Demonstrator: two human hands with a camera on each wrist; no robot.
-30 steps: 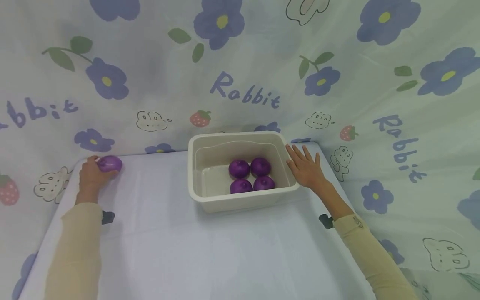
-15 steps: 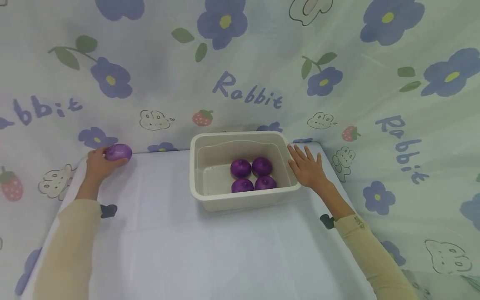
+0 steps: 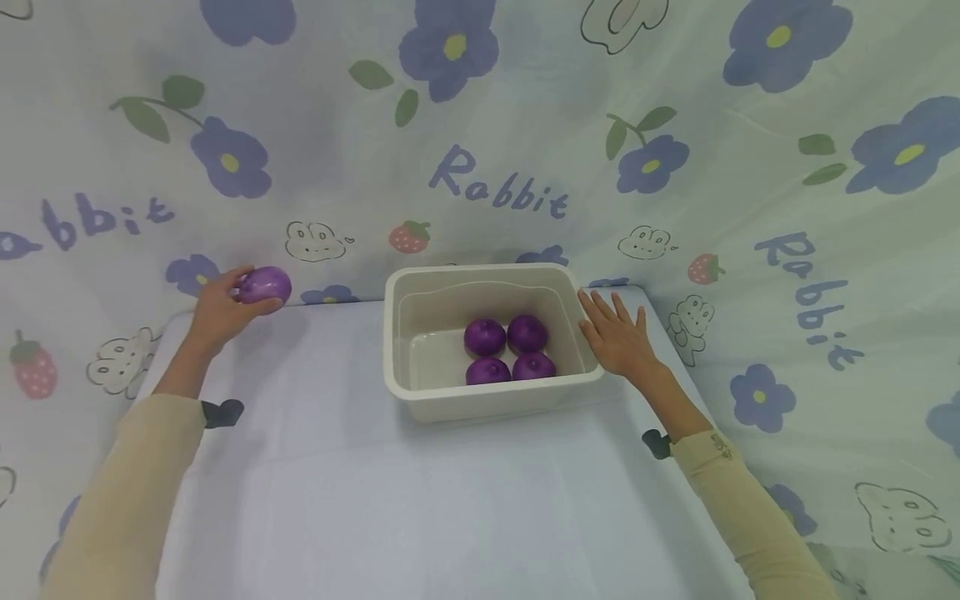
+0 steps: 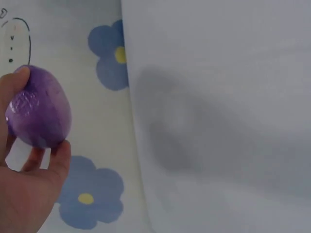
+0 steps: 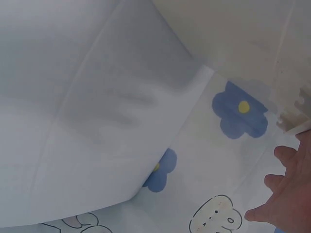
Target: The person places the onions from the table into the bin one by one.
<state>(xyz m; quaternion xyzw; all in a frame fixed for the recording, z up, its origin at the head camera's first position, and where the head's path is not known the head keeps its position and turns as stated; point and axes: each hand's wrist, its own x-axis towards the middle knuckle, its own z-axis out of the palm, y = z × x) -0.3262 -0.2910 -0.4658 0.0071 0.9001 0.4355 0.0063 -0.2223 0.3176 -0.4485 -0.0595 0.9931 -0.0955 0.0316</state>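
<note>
My left hand [image 3: 219, 312] grips a smooth, glossy purple onion [image 3: 267, 287] between thumb and fingers, raised over the far left corner of the table. In the left wrist view the onion [image 4: 44, 109] shows a wrinkled patch, and its shadow falls on the white cloth. Several more purple onions [image 3: 485, 337] sit together in the right part of a cream plastic bin [image 3: 480, 405], stubs facing up. My right hand [image 3: 618, 342] has its fingers spread against the bin's right side, palm down. In the right wrist view, the hand [image 5: 286, 194] shows at the right edge, by the bin's rim.
A white cloth covers the table [image 3: 420, 500]. A curtain [image 3: 337, 158] printed with flowers, rabbits and strawberries hangs behind and at the sides. Small dark patches [image 3: 222, 413] show beside both forearms.
My left hand has lifted the onion from the far left corner and moved it up and to the right. My right hand has stayed by the bin; the head view has shifted slightly.
</note>
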